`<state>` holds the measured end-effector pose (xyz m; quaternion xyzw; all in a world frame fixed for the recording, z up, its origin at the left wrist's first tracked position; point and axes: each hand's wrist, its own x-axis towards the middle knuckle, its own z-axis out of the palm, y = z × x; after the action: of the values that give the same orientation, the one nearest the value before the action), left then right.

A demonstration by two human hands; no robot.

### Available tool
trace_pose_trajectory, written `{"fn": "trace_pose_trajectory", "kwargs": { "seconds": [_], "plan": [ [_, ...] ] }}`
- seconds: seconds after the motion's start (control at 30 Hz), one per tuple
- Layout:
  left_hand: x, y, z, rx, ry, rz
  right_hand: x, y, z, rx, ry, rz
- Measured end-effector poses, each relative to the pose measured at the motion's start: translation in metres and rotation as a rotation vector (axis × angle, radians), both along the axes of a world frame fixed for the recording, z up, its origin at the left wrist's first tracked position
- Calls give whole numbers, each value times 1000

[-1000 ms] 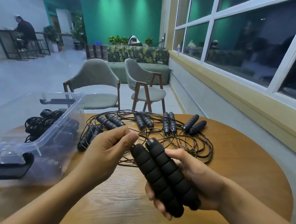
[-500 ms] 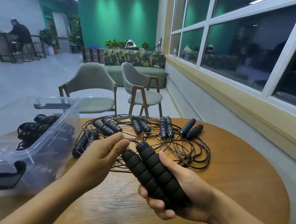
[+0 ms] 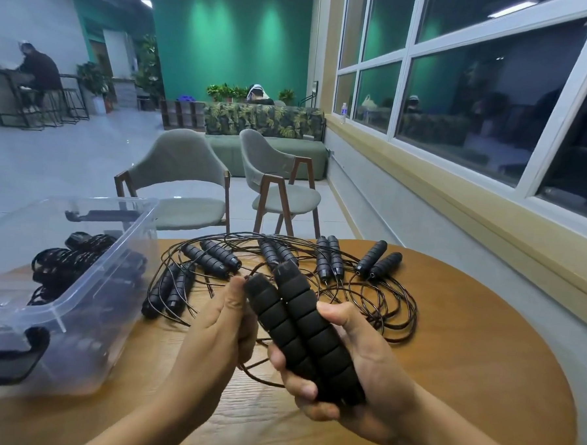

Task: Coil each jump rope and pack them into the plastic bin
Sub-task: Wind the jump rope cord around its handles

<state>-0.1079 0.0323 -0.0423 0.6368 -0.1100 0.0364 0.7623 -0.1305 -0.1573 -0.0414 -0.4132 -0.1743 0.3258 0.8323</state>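
A pair of black foam jump rope handles (image 3: 300,328) sits side by side above the near edge of a round wooden table (image 3: 465,350), tilted with the tips pointing away. The right hand (image 3: 359,372) grips both, its fingers wrapped under them and its thumb laid over the top. The left hand (image 3: 218,327) is just beside the tips, fingers curled and thumb pressed to forefinger. A thin dark cord (image 3: 260,373) comes out beneath it, but whether the fingers pinch it cannot be told. Behind the hands, across the middle and far edge of the table, five more pairs of handles lie in a tangle of loose ropes (image 3: 376,305). At the table's left edge stands a clear plastic bin (image 3: 104,297) with coiled ropes (image 3: 65,261) inside. Two grey chairs (image 3: 182,169) stand past the far edge.
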Motion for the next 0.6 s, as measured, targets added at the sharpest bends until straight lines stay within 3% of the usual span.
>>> {"fn": "trace_pose_trajectory", "kwargs": {
  "seconds": [0.07,0.23,0.33,0.47,0.6],
  "plan": [
    [-3,-2,-4,67,18,-12,-1,-2,3,-72,-76,-98],
    [1,-1,-12,630,-173,82,-2,-5,9,-368,-262,-342],
    [2,-3,-9,854,-151,52,-5,-4,11,-652,-468,-500],
    [7,0,-5,964,-95,0,-5,-8,13,-910,-724,-573],
    [11,3,-1,1024,-170,-63,-2,-11,15,-1059,-869,-689]
  ]
}}
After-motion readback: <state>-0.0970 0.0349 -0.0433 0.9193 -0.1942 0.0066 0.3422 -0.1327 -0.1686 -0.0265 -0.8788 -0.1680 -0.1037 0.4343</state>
